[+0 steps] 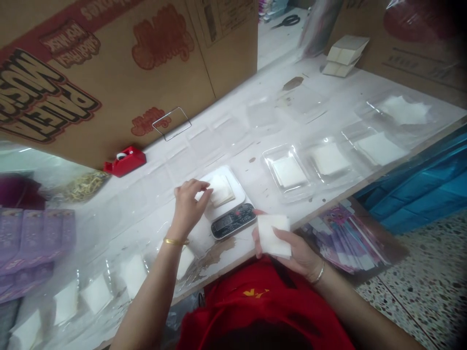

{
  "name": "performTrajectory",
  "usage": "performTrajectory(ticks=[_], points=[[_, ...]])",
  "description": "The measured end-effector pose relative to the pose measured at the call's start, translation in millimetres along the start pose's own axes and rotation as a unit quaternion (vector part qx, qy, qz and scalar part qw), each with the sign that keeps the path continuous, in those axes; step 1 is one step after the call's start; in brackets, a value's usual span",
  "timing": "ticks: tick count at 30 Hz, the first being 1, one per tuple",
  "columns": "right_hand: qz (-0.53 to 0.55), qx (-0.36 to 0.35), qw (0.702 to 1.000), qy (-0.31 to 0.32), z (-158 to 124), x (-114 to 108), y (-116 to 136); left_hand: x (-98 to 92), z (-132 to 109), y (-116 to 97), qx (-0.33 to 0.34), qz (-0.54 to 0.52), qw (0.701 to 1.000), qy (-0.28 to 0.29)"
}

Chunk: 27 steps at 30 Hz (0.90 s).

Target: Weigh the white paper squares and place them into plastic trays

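A small digital scale [233, 221] sits at the table's front edge, with a thin stack of white square pads [222, 190] on its platform. My left hand [189, 204] reaches over the scale, fingers pinched on the left edge of that stack. My right hand [292, 250] is lower, near the table edge, and grips another stack of white pads [273, 236] between thumb and fingers. A gold bangle is on each wrist.
Clear plastic trays holding white pads [290, 171] line the table to the right, more lie at the lower left [95, 294]. A red tape dispenser [126, 160] stands by a big cardboard box [109, 73]. Purple packets [32, 238] lie left, folded white cartons [345, 56] far back.
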State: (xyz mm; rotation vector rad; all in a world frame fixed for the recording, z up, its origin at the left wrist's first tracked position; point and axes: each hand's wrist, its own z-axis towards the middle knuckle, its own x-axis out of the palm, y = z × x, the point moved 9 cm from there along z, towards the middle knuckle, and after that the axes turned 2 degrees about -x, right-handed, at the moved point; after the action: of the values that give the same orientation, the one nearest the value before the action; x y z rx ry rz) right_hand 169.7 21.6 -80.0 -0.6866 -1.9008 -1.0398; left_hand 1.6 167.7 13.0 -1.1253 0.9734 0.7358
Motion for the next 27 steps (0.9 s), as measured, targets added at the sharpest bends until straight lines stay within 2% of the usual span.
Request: performTrajectory(ticks=[2, 5, 11, 17, 21, 24, 27], points=[[0.004, -0.001, 1.000, 0.002, 0.5, 0.1, -0.2, 0.7, 6.4, 4.4, -0.004, 0.007, 1.000, -0.003], [0.004, -0.001, 1.000, 0.001, 1.4, -1.6, -1.4, 6.5, 16.2, 8.1, 0.013, 0.015, 0.999, 0.032], [0.008, -0.014, 1.000, 0.006, 2.2, -4.2, 1.6, 19.5, 17.6, -4.2, 0.060, 0.074, 0.993, 0.072], [0.008, -0.011, 1.000, 0.010, 2.9, -7.3, 0.5, 37.9, 12.5, -10.8, 0.040, 0.139, 0.987, 0.064], [0.008, -0.013, 1.000, 0.007, 5.5, -7.9, -0.9, 45.9, 12.6, -8.0, 0.030, 0.178, 0.981, 0.075], [0.012, -0.009, 1.000, 0.006, 7.6, -5.5, -0.4, 40.1, 11.5, -1.5, 0.018, 0.168, 0.983, 0.072], [0.009, -0.004, 1.000, 0.011, 10.4, -1.7, 1.6, 19.7, 7.3, 2.2, 0.004, 0.124, 0.992, 0.033]])
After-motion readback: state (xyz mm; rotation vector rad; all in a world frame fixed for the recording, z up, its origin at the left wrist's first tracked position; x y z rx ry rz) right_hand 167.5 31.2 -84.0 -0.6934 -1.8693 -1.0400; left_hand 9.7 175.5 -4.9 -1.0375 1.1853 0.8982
